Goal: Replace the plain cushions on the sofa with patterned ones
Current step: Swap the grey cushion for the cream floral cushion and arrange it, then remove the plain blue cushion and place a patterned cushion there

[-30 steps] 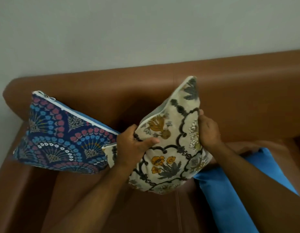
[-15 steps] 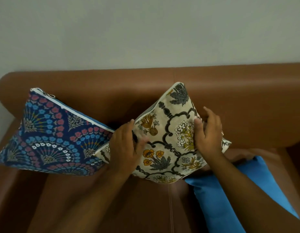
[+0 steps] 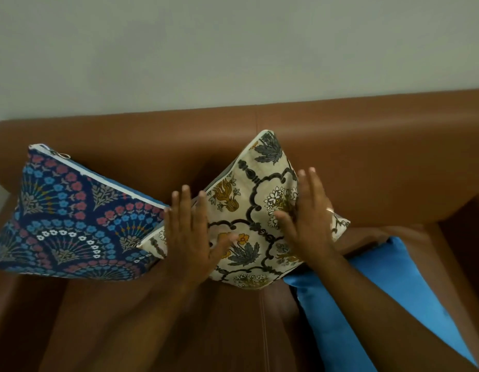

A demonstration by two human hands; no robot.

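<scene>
A cream floral cushion (image 3: 256, 210) stands on one corner against the brown sofa backrest (image 3: 367, 146). My left hand (image 3: 190, 234) lies flat on its left side, fingers spread. On the cushion's right side my right hand (image 3: 305, 221) is pressed flat, fingers straight. Neither hand grips it. A navy cushion (image 3: 69, 221) with pink and blue fan patterns leans at the sofa's left end, touching the cream one. A plain blue cushion (image 3: 380, 299) lies on the seat at the right, partly under my right forearm.
A pale wall (image 3: 233, 49) rises behind the sofa. The right armrest (image 3: 464, 226) borders the blue cushion. Brown seat (image 3: 233, 331) shows between my forearms.
The cream cushion has been set down against the backrest. Both hands have let go of its edges and now rest flat and open on its face.
</scene>
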